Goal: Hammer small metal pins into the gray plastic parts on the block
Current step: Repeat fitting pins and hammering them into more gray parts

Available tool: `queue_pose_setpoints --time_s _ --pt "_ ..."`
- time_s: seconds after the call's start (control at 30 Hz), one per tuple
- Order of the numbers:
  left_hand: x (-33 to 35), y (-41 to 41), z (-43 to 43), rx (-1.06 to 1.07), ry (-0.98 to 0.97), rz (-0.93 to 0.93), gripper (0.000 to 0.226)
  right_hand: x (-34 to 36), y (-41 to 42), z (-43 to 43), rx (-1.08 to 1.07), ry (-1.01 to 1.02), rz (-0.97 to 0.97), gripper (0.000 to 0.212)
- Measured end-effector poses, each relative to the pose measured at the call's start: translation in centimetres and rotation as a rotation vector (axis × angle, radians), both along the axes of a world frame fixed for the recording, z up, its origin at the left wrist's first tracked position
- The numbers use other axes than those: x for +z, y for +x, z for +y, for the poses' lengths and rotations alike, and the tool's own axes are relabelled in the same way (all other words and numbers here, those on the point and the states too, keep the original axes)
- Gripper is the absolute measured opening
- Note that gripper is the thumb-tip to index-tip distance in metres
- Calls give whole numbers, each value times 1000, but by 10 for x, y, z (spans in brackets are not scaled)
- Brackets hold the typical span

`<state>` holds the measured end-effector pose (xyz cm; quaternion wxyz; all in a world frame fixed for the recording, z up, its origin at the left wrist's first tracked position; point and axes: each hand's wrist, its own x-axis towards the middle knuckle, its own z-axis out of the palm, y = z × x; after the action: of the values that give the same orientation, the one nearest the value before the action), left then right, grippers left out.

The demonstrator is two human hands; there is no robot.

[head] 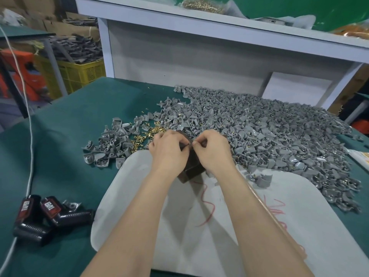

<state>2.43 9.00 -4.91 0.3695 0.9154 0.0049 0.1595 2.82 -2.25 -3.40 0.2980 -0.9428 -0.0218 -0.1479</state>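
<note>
A dark brown block (pixel 192 166) stands on the white board (pixel 139 196) in the middle of the table. Both hands are curled over its top. My left hand (pixel 168 149) and my right hand (pixel 212 149) meet fingertip to fingertip and pinch something small between them, which looks like a metal pin. Any gray part on the block is hidden under my fingers. Loose brass pins (pixel 146 135) lie just left of my left hand. A wooden stick, maybe the hammer handle (pixel 265 206), runs under my right forearm.
A big heap of gray plastic parts (pixel 259 132) covers the green table to the right and behind the block, and a smaller heap (pixel 111 142) lies to the left. Black devices (pixel 46 214) with a white cable lie at the front left. A white shelf (pixel 199 37) rises behind.
</note>
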Motion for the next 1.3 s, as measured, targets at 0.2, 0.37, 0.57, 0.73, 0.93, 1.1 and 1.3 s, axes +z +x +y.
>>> queue_pose_setpoints --time_s 0.2,0.37,0.57,0.73,0.93,1.1,1.3 --pt "0 0 0 -21 13 -10 10 19 1 5 35 -179 104 14" --pt "1 0 0 -10 17 -13 8 14 -2 2 17 -53 104 14" --pt "-1 1 0 4 33 -27 7 1 -1 -1 -4 100 24 9" --pt "-2 1 -1 9 39 -35 7 -4 -3 -1 2 96 -27 8" --pt "-2 1 -2 -8 7 -43 7 8 -2 2 11 -64 42 11" --pt "-3 1 -2 -16 25 -48 10 16 -1 5 11 -128 103 14" --pt "-3 1 -2 -15 17 -49 8 18 0 3 21 -88 155 13"
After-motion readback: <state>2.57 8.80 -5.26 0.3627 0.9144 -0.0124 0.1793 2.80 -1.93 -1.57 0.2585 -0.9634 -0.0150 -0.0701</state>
